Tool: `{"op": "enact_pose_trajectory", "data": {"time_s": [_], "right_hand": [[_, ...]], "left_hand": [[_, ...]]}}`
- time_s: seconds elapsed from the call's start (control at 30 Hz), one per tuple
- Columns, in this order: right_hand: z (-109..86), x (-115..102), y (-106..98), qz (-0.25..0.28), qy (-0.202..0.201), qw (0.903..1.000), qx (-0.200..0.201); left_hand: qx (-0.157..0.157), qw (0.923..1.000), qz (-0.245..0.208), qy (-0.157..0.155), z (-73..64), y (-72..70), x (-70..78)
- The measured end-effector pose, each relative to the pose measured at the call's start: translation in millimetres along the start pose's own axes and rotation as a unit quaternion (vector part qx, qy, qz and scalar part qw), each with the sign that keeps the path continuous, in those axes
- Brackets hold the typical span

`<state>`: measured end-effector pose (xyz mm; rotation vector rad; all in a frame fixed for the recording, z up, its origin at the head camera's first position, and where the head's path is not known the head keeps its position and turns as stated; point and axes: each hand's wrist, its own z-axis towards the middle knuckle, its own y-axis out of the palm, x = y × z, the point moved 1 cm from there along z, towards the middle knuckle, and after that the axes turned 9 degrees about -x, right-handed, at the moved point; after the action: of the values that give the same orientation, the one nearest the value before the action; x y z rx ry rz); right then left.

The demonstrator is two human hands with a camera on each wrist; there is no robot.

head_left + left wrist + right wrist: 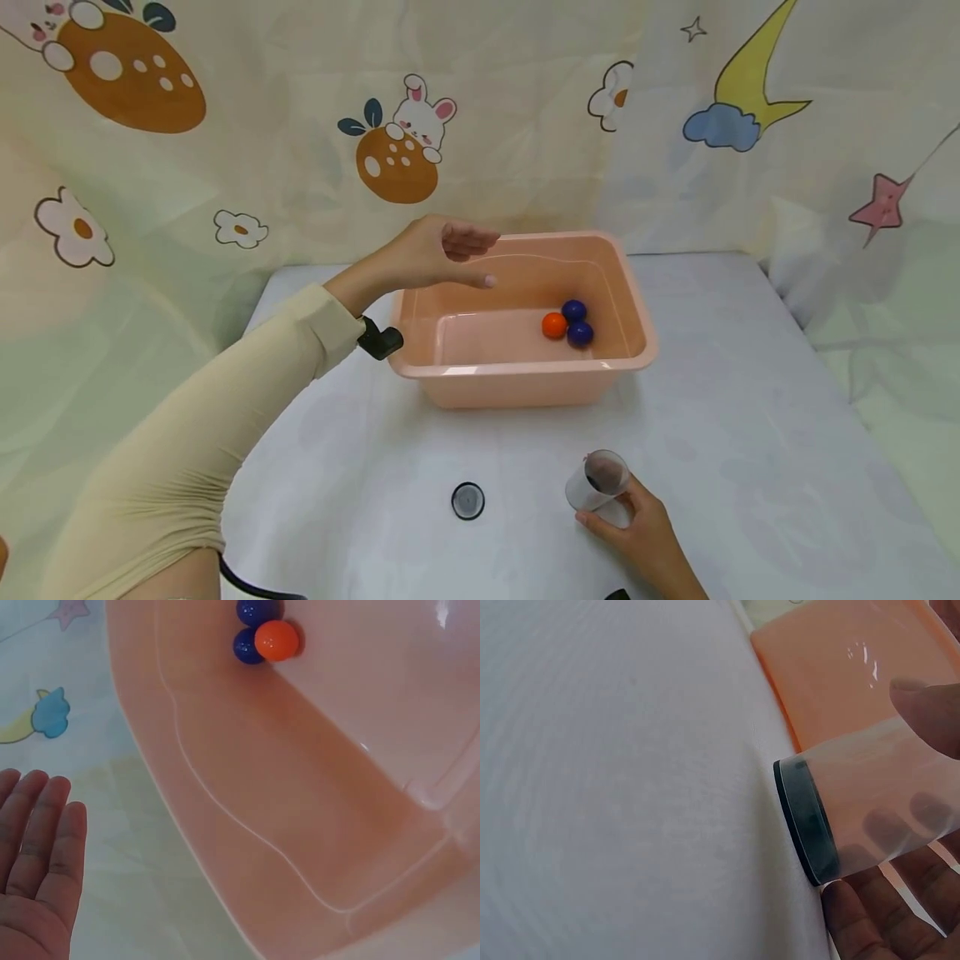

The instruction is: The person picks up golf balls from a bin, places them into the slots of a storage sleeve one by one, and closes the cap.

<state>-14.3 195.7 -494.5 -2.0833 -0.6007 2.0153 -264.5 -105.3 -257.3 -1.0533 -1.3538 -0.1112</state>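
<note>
My left hand (431, 254) hovers above the left side of a peach plastic basin (517, 390), fingers stretched out and the thumb apart, with nothing in it. In the left wrist view its straight fingers lie beside the basin's rim. At the front right of the table, my right hand (651, 533) grips a clear plastic cylinder (585, 490) with its thumb on one side and fingers round the other. The cylinder's open end faces up; the right wrist view shows a dark cap (810, 825) on its lower end, close to the tabletop.
Inside the basin, an orange ball (554, 326) touches two dark blue balls (581, 335) near the right end. A round dark-rimmed lid (468, 501) lies on the white-covered table (360, 492), left of the cylinder. A patterned curtain (510, 150) hangs close behind the basin.
</note>
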Motion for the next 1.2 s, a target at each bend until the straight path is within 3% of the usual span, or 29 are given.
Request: {"op": "enact_pose_trajectory", "data": {"time_s": [0.1,0.3,0.63,0.73,0.9,0.97,1.2], "right_hand": [[0.1,1.0,-2.5,-0.014,0.015,0.9998,0.004],[0.4,2.8,-5.1,-0.038,0.006,0.9991,0.019],[6.7,5.0,-3.9,-0.061,-0.005,0.9978,0.028],[8.2,27.0,-2.7,-0.055,-0.010,0.9981,0.027],[6.7,26.0,-1.7,-0.046,-0.006,0.9983,0.034],[4.4,6.3,-2.0,-0.042,0.005,0.9984,0.038],[3.9,5.4,-1.6,-0.026,-0.008,0.9989,0.039]], "left_hand": [[-0.002,0.9999,-0.004,0.011,15.5,3.6,-0.4],[-0.016,0.9990,-0.026,0.034,46.5,13.3,-6.4],[-0.052,0.9961,-0.051,0.051,95.1,32.9,-28.1],[-0.079,0.9944,-0.053,0.046,109.3,43.0,-36.1],[-0.121,0.9911,-0.049,0.025,123.4,59.7,-49.7],[-0.125,0.9911,-0.042,0.021,127.1,65.1,-55.4],[-0.134,0.9900,-0.038,0.024,137.8,78.1,-72.7]]}}
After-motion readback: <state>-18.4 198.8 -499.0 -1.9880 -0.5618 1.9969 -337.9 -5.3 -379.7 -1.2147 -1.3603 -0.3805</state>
